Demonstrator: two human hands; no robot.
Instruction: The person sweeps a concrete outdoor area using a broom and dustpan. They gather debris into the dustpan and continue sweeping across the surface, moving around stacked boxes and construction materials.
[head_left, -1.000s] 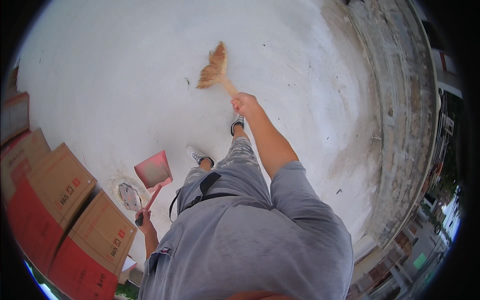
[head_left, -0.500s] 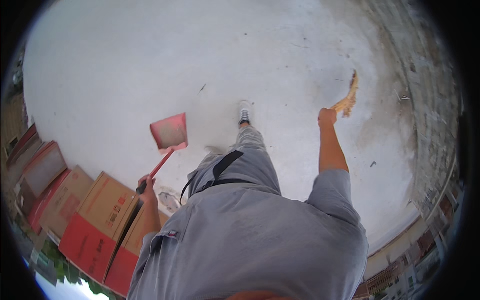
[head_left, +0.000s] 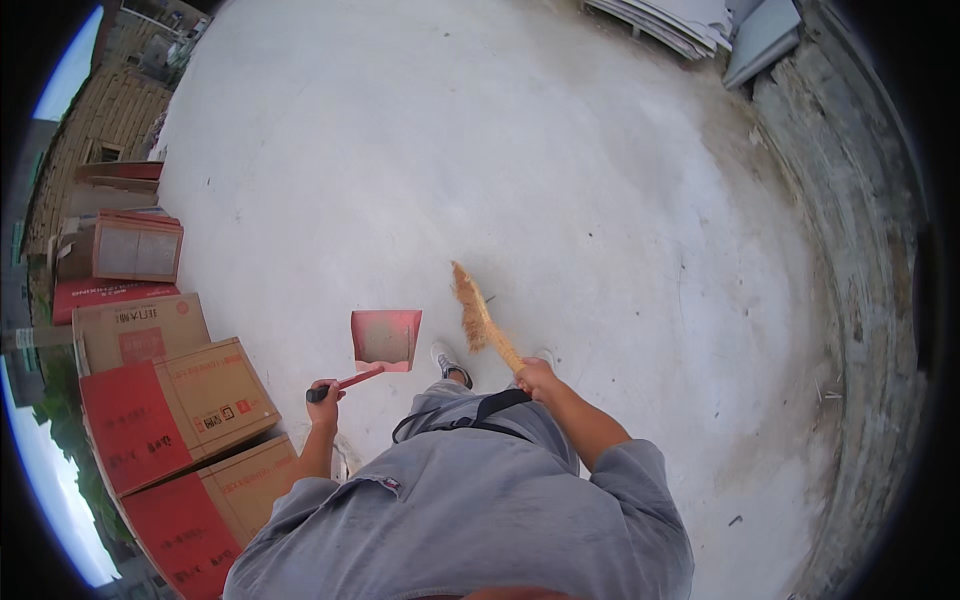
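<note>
My left hand is closed round the handle of a red dustpan, near its black end. The pan's open side points away from me, and its inside looks dusty grey. In my right hand is a short brush with a yellowish wooden handle and brown bristles. Its head reaches forward and to the left, in front of my shoes, with the bristles toward the dustpan. A gap lies between brush and pan. Whether the bristles touch the floor, I cannot tell.
Cardboard boxes in brown and red are stacked along my left. Pale concrete floor stretches ahead, with small scattered bits. A rough grey wall or ledge runs along the right. Flat white sheets are stacked at the far right.
My right hand has swung the brush from far out on the right to the middle, before my feet. The dustpan sits slightly further right in view, and the view and my steps have shifted.
</note>
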